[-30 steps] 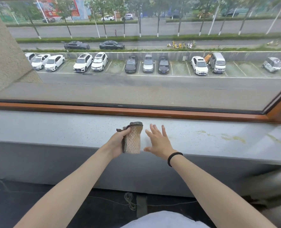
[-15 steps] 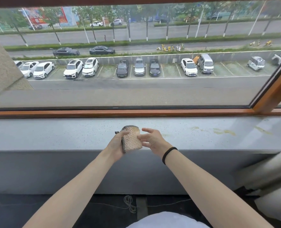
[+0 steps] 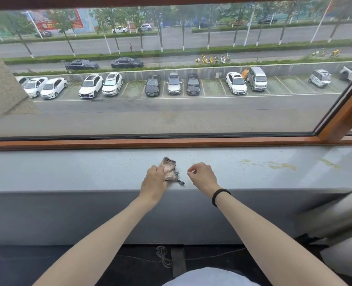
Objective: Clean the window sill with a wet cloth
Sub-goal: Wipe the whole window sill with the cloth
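Observation:
A small tan cloth (image 3: 169, 169) with a dark patterned edge lies flat on the grey window sill (image 3: 88, 172), near its front edge. My left hand (image 3: 153, 182) rests on the cloth's left side, fingers curled over it and holding it down. My right hand (image 3: 202, 176) hovers just right of the cloth, apart from it, fingers curled and holding nothing. A black band sits on my right wrist.
Yellowish stains (image 3: 278, 165) mark the sill to the right. An orange-brown window frame (image 3: 171, 142) runs along the sill's back, with a frame post (image 3: 344, 114) at the right. A grey curtain (image 3: 340, 219) hangs at the lower right. A cord (image 3: 163, 256) lies on the dark floor.
The cloth was held upright between both hands; it now lies on the sill. My right hand let go and drew away to the right, and my left hand stays on the cloth.

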Available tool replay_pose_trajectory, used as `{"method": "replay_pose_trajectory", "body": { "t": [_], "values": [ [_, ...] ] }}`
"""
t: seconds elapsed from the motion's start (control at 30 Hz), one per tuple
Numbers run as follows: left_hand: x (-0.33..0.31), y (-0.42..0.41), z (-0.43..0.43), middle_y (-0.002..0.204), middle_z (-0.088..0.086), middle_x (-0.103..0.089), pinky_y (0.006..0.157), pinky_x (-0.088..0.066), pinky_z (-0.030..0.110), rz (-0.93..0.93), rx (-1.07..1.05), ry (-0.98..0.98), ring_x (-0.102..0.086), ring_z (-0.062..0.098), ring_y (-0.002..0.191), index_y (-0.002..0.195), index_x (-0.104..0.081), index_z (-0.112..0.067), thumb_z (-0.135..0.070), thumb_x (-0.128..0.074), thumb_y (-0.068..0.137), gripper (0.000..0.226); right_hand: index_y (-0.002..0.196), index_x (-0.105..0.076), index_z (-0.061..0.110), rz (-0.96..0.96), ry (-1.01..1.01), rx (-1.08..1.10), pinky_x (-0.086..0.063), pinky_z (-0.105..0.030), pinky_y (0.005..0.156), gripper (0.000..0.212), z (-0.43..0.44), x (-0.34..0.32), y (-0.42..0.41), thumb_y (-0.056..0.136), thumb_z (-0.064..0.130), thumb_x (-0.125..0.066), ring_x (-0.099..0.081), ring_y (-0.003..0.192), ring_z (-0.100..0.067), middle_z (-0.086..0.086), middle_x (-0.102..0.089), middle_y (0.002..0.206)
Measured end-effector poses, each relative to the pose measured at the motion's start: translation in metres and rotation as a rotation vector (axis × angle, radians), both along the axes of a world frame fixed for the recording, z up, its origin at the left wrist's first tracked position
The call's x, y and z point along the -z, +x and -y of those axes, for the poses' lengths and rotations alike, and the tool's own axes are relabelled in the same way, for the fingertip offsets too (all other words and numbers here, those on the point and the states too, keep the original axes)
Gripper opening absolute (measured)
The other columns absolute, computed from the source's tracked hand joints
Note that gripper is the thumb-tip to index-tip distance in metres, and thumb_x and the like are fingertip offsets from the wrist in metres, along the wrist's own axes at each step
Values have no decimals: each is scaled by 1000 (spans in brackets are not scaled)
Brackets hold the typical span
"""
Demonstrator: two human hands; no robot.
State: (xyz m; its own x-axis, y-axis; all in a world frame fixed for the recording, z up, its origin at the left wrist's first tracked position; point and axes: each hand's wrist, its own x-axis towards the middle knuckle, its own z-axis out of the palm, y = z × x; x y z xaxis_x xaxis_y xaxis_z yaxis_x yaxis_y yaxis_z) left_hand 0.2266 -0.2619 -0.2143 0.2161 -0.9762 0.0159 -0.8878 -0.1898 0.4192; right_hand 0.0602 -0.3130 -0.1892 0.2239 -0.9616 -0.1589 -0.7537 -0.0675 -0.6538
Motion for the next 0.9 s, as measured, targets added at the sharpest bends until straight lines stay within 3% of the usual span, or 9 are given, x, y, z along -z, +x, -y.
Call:
{"method": "replay_pose_trajectory", "body": {
  "t": [0.2,0.37,0.57,0.63,0.73,0.8,0.9],
  "values": [
    [14,-6,-11,97,12,-52,70,-41,34,146,237,-27,-50,29,93,93,-63,-2,0,-44,87,20,129,-54,10,-231,-136,-280,-36,-31,101,37,-5,17,-10,93,20,-51,-41,129,-22,-4,-48,136],
    [2,-17,20,103,17,-58,76,-40,36,115,219,-14,-53,34,96,95,-63,2,8,-41,80,27,124,-48,4,-289,-167,-418,-21,-36,112,50,-3,21,-6,85,30,-66,-34,133,-27,-9,-40,139],
    [9,1,-7,81,15,-54,63,-37,39,120,393,111,-46,28,71,64,-44,-8,7,-44,75,19,132,-39,3,-386,-112,-540,-8,-40,118,75,8,27,1,77,40,-73,-16,144,-23,-10,-25,151],
    [2,-1,2,82,15,-56,63,-35,36,128,374,107,-48,29,73,65,-47,-8,7,-43,75,18,134,-38,4,-417,-111,-575,-3,-42,118,81,8,30,2,75,47,-72,-16,144,-19,-9,-22,153],
    [-11,-21,29,79,14,-57,61,-30,32,59,285,114,-49,31,75,60,-38,-11,8,-41,73,24,147,-21,3,-429,-111,-584,3,-42,117,99,9,28,-8,77,53,-68,-12,146,-16,-8,-13,158],
    [-14,-20,33,69,7,-49,60,-29,31,-2,252,127,-47,31,72,55,-33,-16,9,-41,72,31,147,-22,3,-459,-137,-607,5,-43,118,99,11,24,-10,76,55,-67,-13,146,-17,-9,-14,158],
    [-7,-6,9,66,6,-48,58,-31,30,-33,339,177,-43,25,65,62,-46,-8,7,-46,72,18,139,-35,4,-457,-157,-621,3,-44,118,88,10,24,-5,75,54,-69,-16,145,-19,-8,-21,155]
  ]
}}
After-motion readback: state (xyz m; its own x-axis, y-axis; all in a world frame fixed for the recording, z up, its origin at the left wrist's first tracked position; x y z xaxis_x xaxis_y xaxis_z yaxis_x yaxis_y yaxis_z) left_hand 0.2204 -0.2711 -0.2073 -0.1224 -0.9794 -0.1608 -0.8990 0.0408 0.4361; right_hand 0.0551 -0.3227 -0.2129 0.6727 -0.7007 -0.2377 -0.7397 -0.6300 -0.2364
